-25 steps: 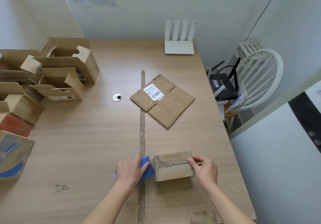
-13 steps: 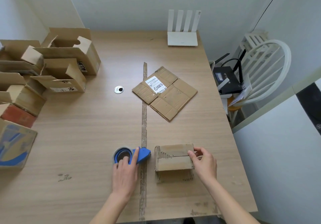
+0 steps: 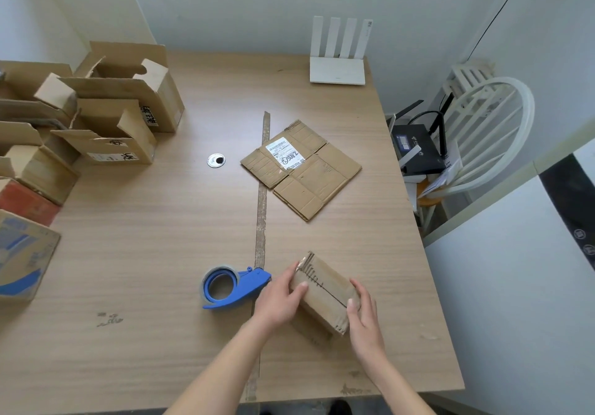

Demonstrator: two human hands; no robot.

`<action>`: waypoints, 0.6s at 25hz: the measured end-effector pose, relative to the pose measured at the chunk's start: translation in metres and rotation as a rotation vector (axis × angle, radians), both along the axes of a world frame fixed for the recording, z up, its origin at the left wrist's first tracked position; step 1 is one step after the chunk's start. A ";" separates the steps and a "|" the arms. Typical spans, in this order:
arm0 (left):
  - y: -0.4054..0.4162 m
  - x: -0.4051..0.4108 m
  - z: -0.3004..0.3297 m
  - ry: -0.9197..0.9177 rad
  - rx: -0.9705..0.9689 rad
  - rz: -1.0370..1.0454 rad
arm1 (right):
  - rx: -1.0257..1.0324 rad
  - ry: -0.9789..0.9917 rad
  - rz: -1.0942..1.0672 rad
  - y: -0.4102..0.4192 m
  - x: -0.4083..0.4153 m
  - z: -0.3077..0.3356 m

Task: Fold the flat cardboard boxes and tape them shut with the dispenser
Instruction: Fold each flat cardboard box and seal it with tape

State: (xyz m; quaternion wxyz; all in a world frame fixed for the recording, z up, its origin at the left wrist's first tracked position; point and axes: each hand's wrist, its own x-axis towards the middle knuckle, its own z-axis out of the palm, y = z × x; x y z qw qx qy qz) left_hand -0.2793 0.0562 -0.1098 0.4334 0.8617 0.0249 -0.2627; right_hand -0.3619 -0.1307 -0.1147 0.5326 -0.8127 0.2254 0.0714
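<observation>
The left hand (image 3: pixel 279 298) grips the left end of the folded box (image 3: pixel 323 292), its fingers curled over the top edge and thumb side against the near-left face. The right hand (image 3: pixel 363 314) holds the opposite end, thumb pressed on the top by the seam and fingers wrapped down the right side. Between them the small box sits turned at an angle, near the front edge of the counter (image 3: pixel 161 253) and right of its middle; whether its bottom rests on the wood or is lifted slightly I cannot tell.

Going from the left edge: a cluster of opened boxes (image 3: pixel 106 115) fills the far-left corner and runs down that side, ending with a blue-printed carton (image 3: pixel 22 253) at the left edge. The broad stretch of counter in front of them, toward the front-left corner, carries only a few scuff marks. A small round metal cap (image 3: pixel 216 160) lies near the centre. The blue tape dispenser (image 3: pixel 232 286) lies on its side just beside the left hand, not touched by it, its nose pointing toward a worn strip (image 3: pixel 263 195) that runs from mid-counter to the front edge. A flat cardboard box (image 3: pixel 301 170) with a white label lies right of that strip, well apart from the held box, with bare wood between them. A white router (image 3: pixel 338 60) stands at the far-right corner. The held box is near the right edge, beyond which a white chair (image 3: pixel 483 137) stands.
</observation>
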 end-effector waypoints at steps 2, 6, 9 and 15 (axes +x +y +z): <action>-0.001 0.007 0.003 -0.164 0.200 -0.015 | -0.232 -0.005 0.195 -0.010 -0.010 0.007; -0.025 -0.010 0.006 -0.387 0.154 -0.097 | -0.667 -0.144 0.675 -0.017 -0.009 0.009; -0.016 -0.007 -0.001 -0.357 0.219 -0.336 | -0.876 -0.176 0.761 -0.018 -0.007 -0.001; 0.033 -0.021 -0.009 -0.649 0.456 0.093 | -0.995 -0.128 0.648 -0.001 -0.004 -0.004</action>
